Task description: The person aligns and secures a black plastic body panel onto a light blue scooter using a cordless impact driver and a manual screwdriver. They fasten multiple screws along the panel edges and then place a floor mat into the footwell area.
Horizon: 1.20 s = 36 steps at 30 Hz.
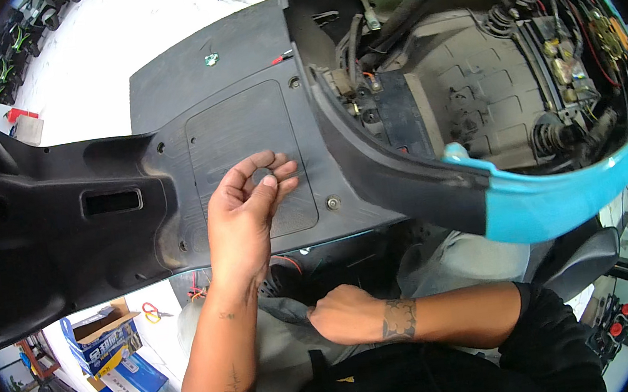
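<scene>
My left hand [248,196] is raised over the black floorboard [207,142] of a scooter. Its thumb and fingers pinch a small dark round cap [260,175]. Beneath it lies a rectangular panel [228,120] set into the board. A bolt hole [333,203] shows in the board to the right of the hand. My right hand [347,314] is closed in a fist near my lap, its fingers curled under and hidden, so I cannot see whether anything is inside. To the right is the scooter's turquoise-edged body [563,202], opened up.
Inside the body are thick cables [418,18], a battery [397,109] and wired electrical parts [566,63]. A red-handled tool [281,58] and a small green piece [212,60] lie on the board. Red-handled scissors [155,313] and blue boxes [133,375] are on the floor at left.
</scene>
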Available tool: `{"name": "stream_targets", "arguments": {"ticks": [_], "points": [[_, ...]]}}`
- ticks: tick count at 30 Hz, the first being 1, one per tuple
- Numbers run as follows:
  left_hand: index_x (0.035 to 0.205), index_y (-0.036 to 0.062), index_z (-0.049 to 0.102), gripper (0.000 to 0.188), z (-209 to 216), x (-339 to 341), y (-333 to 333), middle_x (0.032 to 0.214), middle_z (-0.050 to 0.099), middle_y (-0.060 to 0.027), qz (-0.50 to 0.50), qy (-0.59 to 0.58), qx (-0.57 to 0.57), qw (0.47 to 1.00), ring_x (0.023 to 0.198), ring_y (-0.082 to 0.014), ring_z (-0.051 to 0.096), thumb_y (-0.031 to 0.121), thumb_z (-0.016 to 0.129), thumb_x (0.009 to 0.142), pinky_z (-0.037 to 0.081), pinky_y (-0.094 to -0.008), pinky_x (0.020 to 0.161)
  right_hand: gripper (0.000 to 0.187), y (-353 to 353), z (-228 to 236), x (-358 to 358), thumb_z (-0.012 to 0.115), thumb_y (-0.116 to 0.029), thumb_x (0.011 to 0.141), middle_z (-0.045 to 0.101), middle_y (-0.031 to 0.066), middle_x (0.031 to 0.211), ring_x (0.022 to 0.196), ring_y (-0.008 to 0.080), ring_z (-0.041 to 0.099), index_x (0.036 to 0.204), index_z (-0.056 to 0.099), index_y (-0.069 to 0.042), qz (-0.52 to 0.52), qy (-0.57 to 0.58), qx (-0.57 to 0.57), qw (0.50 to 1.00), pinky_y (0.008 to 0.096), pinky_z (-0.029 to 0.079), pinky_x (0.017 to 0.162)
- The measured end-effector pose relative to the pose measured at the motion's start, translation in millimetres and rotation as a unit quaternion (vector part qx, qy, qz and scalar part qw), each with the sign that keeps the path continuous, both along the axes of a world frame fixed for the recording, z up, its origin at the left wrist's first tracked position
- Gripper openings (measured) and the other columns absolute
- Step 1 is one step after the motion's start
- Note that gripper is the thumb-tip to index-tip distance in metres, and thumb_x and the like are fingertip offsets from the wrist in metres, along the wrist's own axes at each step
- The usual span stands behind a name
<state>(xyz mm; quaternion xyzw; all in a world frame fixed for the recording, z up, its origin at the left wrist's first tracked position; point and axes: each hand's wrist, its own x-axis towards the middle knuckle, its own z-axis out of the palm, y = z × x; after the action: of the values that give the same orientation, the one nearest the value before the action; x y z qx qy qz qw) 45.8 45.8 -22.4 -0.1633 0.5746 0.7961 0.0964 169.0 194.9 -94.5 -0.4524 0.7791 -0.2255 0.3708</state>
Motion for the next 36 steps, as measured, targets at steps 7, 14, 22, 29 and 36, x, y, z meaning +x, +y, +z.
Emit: {"name": "stream_targets", "arguments": {"ticks": [7,14,22,29,36], "points": [[0.137,-0.0099,0.064,0.031,-3.6,-1.8,-12.6,0.118,0.076,-0.023,-0.108,-0.087,0.015,0.99,0.11,-0.0234,0.076,0.003,0.062,0.109,0.062,-0.0321,0.098,0.019,-1.1,-0.6,-23.1,0.061,-0.012,0.094,0.075,0.0187,0.077,0.075,0.0353,0.078,0.099,0.071,0.004,-0.008,-0.007,-0.009,1.0,0.0468,0.059,0.063],[0.14,-0.0077,0.065,0.035,2.9,12.4,-14.3,0.106,0.075,-0.011,-0.14,-0.088,0.031,0.986,0.107,-0.0194,0.076,-0.003,0.065,0.105,0.061,-0.0321,0.096,0.02,-6.2,-4.3,-24.3,0.06,-0.011,0.095,0.075,0.019,0.078,0.074,0.0361,0.077,0.101,0.07,0.005,-0.016,-0.023,-0.037,0.999,0.0478,0.058,0.062],[0.146,-0.0099,0.058,0.043,19.3,45.2,-20.4,0.104,0.077,-0.0153,-0.107,-0.074,0.062,0.99,0.109,-0.0256,0.077,-0.007,0.063,0.104,0.065,-0.0365,0.098,0.018,-8.2,4.1,-17.0,0.062,-0.011,0.093,0.077,0.0171,0.082,0.078,0.0349,0.079,0.088,0.075,-0.001,-0.028,0.001,-0.032,0.999,0.0477,0.062,0.067],[0.136,-0.0089,0.067,0.033,3.7,53.3,-25.4,0.137,0.062,-0.0137,-0.143,0.005,-0.107,0.984,0.107,-0.0195,0.076,-0.008,0.064,0.103,0.061,-0.0299,0.094,0.018,-8.9,5.9,-14.3,0.062,-0.012,0.093,0.078,0.0173,0.083,0.078,0.0347,0.079,0.09,0.076,-0.001,-0.004,0.014,-0.032,0.999,0.0479,0.061,0.067],[0.12,-0.0066,0.074,0.02,-34.6,43.5,-2.7,0.123,0.063,-0.0111,-0.207,0.043,-0.215,0.953,0.093,-0.0171,0.075,-0.005,0.07,0.1,0.061,-0.0296,0.083,0.018,-13.7,-1.9,-11.0,0.063,-0.013,0.092,0.079,0.0174,0.084,0.079,0.0342,0.079,0.086,0.077,-0.003,-0.054,0.045,-0.049,0.996,0.0476,0.062,0.069]]}}
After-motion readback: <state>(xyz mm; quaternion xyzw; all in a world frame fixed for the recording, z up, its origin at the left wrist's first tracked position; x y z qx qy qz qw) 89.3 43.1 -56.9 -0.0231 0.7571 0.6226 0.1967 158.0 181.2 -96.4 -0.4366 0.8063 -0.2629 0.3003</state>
